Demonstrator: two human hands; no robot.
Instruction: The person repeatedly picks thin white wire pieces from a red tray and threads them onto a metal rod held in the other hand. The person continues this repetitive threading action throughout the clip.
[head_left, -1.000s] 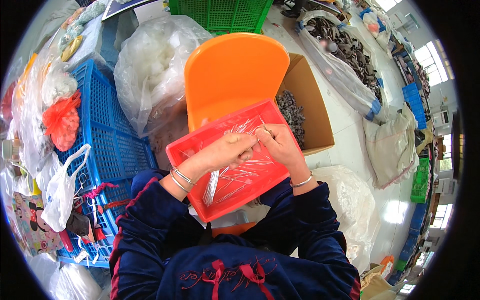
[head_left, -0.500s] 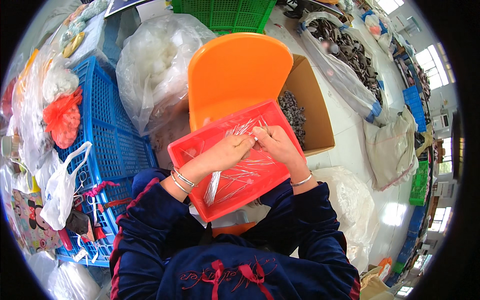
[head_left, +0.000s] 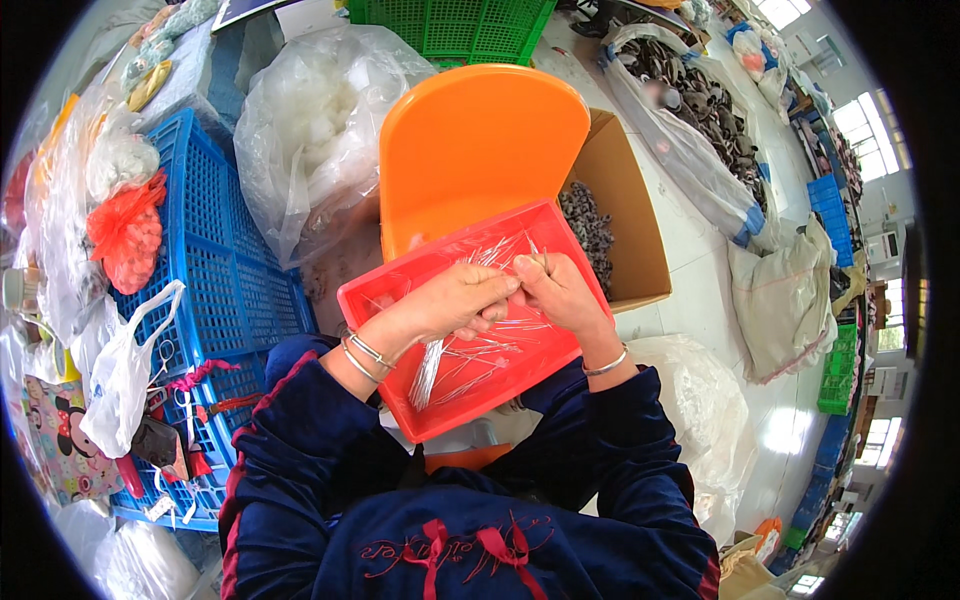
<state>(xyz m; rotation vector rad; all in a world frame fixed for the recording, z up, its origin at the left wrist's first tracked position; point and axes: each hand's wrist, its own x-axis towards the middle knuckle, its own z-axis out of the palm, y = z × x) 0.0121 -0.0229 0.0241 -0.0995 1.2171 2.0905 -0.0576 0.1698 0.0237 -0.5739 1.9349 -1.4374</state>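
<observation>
The red tray [head_left: 500, 394] slants lengthwise forward-right beneath pinched fingers [head_left: 531, 272], what they hold unclear.

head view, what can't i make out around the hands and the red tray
- Head view: what the left hand and right hand may pinch; too small, and the hands cover it.
- Head view: bottom of the red tray beneath the left hand, which hides it.
- Head view: material of the thin pale strands; too fine to tell.
- Head view: lower part of the orange chair, behind the red tray.
- Head view: far part of the green crate, cut off by the upper edge.
</observation>
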